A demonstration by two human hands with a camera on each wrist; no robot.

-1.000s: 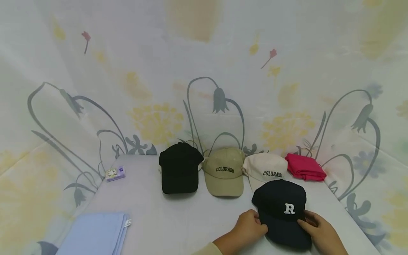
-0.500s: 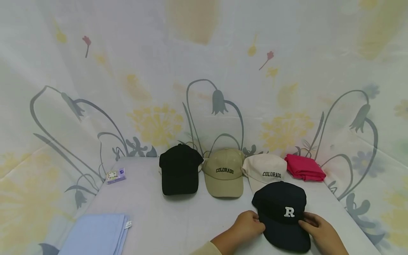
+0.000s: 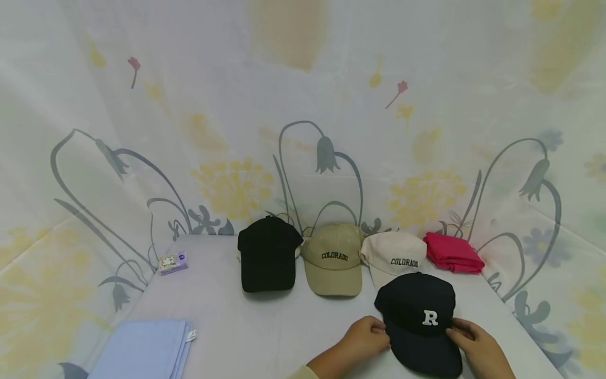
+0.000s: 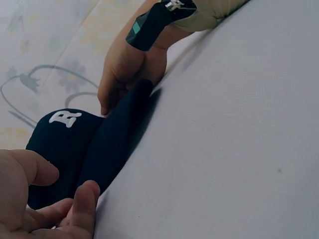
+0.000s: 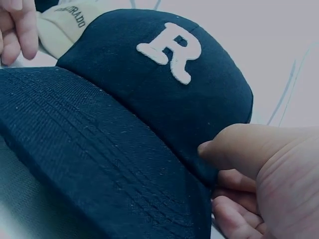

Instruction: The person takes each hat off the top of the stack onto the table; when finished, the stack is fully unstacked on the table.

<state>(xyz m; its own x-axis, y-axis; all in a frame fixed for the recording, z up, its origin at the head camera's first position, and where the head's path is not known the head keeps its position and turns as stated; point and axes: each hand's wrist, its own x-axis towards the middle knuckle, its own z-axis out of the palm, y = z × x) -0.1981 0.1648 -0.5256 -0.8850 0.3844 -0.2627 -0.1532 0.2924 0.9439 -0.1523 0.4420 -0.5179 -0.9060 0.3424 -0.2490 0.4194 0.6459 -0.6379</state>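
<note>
A dark navy baseball cap point(image 3: 416, 300) with a white letter R lies at the front right of the table, brim toward me. My right hand point(image 3: 480, 347) holds its right side; in the right wrist view the thumb point(image 5: 229, 147) presses where crown meets brim, with the other fingers curled beside it. At the left side is my left hand point(image 3: 364, 339), thumb and fingers spread. A small gap parts its fingers point(image 5: 27, 37) from the cap in the right wrist view. Just behind, partly covered, sits a cream COLORADO cap point(image 3: 393, 247).
Along the back stand a black cap point(image 3: 268, 258) and a khaki COLORADO cap point(image 3: 333, 260). A folded red cloth point(image 3: 454, 252) lies at the back right. Light blue folded cloth point(image 3: 139, 347) is at front left, a small purple packet point(image 3: 173, 262) behind it.
My left hand has let go of the brim's edge and drawn slightly left. The right hand stays at the cap, which has hardly moved; the view has tilted a little.
</note>
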